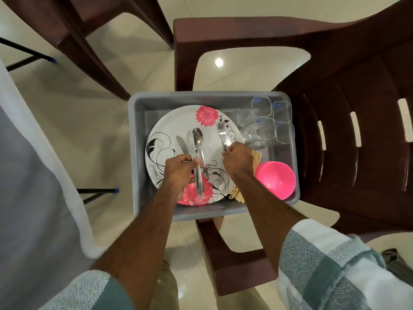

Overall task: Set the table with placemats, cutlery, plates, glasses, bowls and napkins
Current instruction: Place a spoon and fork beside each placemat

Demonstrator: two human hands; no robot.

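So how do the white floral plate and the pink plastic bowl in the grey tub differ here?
The white floral plate is wide, flat and patterned with pink flowers and black swirls; the pink plastic bowl is smaller, deep and plain. The plate carries cutlery, with both hands over it; the bowl holds nothing visible and is untouched. Both sit inside the grey tub.

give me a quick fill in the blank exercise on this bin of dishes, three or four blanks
1. The right hand grips the ____.
2. The left hand holds spoons and knives over the flowered ____.
3. The bowl is coloured ____.
4. The grey bin rests on a brown ____.

Missing words: forks; plate; pink; chair
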